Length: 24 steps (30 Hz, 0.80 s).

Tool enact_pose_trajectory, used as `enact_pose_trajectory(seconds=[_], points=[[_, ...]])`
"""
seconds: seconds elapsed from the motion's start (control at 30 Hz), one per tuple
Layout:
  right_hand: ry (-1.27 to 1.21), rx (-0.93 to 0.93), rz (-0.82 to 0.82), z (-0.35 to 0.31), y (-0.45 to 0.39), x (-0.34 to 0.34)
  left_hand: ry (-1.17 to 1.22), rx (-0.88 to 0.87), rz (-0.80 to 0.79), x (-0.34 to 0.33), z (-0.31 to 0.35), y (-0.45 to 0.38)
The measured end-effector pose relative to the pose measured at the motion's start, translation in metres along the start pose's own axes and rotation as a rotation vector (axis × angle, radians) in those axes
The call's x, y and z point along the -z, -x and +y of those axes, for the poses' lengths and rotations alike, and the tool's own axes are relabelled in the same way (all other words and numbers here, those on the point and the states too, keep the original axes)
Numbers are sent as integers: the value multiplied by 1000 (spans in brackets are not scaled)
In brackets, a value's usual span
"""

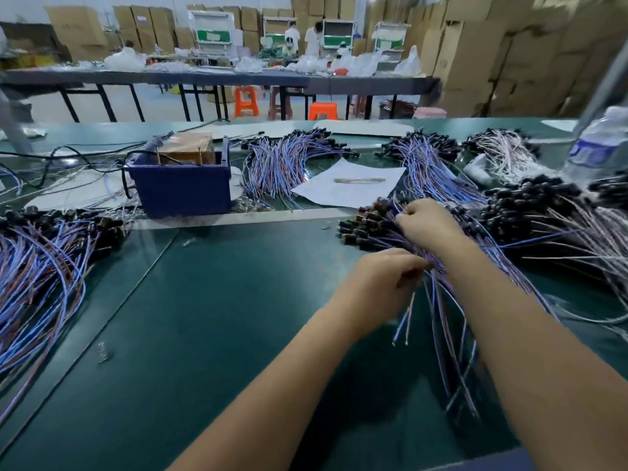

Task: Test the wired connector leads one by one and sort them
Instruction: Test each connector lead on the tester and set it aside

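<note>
- Both forearms bare, reaching forward from the lower right over the green bench mat (238,317), converging on one bundle of wired connector leads (384,229).
- Left hand (380,278) nearer the body, knuckles up, wrist slightly bent, fingers curled tight and pinching the blue and brown wires where the bundle narrows; loose wire ends trailing below the grip toward the bench edge.
- Right hand (428,222) farther out, crossing above the left, back of hand up, fingers curled down into the wires just behind the black connector heads; whether gripping a single lead or only parting them cannot be told through the blur.
- Held bundle lying on the mat right of centre, connector heads fanned to the left, wires running back under the right forearm.
- More leads heaped at the left edge (44,266), behind the white sheet of paper (350,188), and in a large dark pile at far right (543,215).
- Blue box (183,188) standing left of centre, black cables running from it to the left.
- Plastic bottle (598,144) upright at right rear.
- Slim pen-like object (359,180) lying on the paper.
</note>
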State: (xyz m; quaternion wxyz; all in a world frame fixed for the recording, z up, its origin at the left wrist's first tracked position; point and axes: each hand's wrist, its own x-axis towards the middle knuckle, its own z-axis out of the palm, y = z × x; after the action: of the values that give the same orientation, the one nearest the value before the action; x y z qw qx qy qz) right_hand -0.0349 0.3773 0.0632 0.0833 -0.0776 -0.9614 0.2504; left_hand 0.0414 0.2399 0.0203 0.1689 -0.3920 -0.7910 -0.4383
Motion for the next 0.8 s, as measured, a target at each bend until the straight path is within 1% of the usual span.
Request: enact_pose_trajectory(seconds=[0.07, 0.1, 0.27, 0.4, 0.47, 0.57, 0.7, 0.8], points=[[120, -36, -7, 22, 3, -1, 3, 80, -103, -19, 1, 1], [151, -53, 2, 29, 6, -1, 4, 109, -131, -27, 2, 2], [168, -70, 120, 42, 12, -5, 132, 211, -157, -45, 13, 0], [266, -82, 193, 25, 13, -10, 148, 261, -173, -35, 9, 0], [284, -49, 236, 12, 14, -14, 158, 326, -133, -21, 2, 5], [216, 34, 262, -17, 18, -27, 110, 451, 5, 8, -15, 14], [86, 183, 190, -73, 28, -67, -14, 585, 187, 62, -40, 32], [-15, 296, 144, -123, 39, -103, -151, 679, 329, 107, -58, 52]])
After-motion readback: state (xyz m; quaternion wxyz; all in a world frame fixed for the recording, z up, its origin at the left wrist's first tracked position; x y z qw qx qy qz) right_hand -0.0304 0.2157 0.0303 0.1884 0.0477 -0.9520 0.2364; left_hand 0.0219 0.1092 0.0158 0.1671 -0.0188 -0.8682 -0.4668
